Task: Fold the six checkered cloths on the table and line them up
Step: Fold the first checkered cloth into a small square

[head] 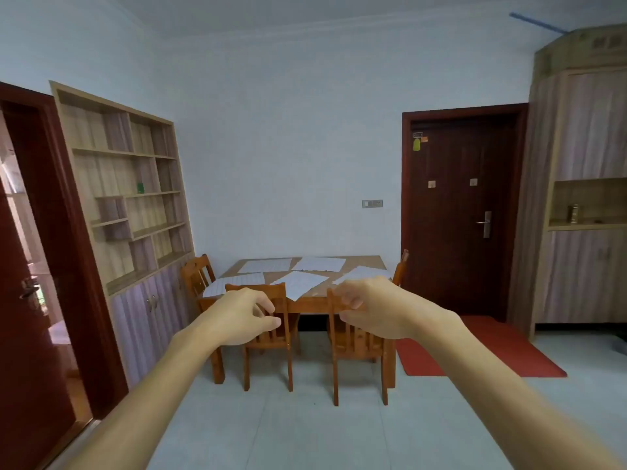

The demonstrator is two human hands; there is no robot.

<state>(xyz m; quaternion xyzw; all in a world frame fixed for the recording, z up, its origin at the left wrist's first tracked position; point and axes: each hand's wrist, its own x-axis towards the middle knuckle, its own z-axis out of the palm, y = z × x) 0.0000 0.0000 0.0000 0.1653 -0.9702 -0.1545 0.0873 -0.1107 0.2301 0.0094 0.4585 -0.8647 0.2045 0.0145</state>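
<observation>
Checkered cloths [300,283] are seen spread flat and unfolded across a wooden bench [310,305] by the far wall, ringed by chairs [356,347]. Both arms are held out well short of it; the left hand [244,315] and right hand [369,310] are loosely curled, with nothing grasped. A red mat [475,354] is laid before a dark door [464,212].

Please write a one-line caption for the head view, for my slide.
Left hand and right hand, both empty, held out toward the wooden table, where the cloths lie flat, not yet folded.
</observation>
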